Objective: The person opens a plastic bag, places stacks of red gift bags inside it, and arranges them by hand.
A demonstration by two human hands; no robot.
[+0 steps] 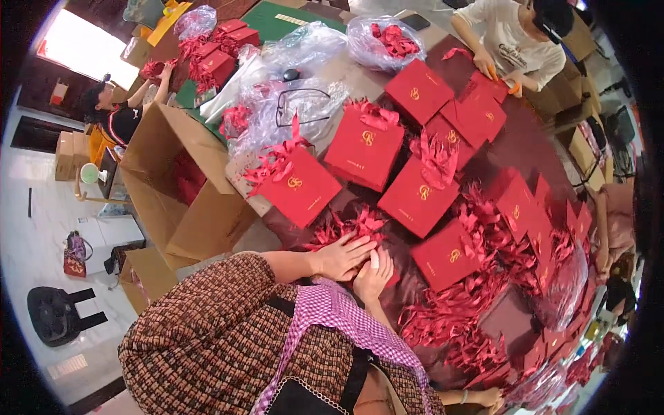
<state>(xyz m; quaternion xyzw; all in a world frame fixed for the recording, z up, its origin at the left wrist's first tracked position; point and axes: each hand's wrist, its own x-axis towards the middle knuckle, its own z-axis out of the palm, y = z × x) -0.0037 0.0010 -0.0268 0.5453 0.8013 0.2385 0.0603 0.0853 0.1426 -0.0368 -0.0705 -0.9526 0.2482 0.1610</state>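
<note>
Both my hands rest on a red paper bag (391, 279) at the table's near edge, mostly hidden beneath them. My left hand (344, 256) lies on it with fingers stretched out, close to a tangle of red ribbons (360, 223). Beside it, my right hand (373, 274) also has its fingers extended, with a white wrap on one finger. Just beyond stands a red bag (297, 185) with gold print and ribbon handles. More such red bags (364, 149) lie farther off.
An open cardboard box (214, 225) stands to my left with red items inside. Clear plastic wrap (277, 124) and eyeglasses (302, 108) lie beyond. Ribbons (449, 321) heap on the right. One co-worker (515, 41) handles red bags at far right; another person (121, 121) reaches in at far left.
</note>
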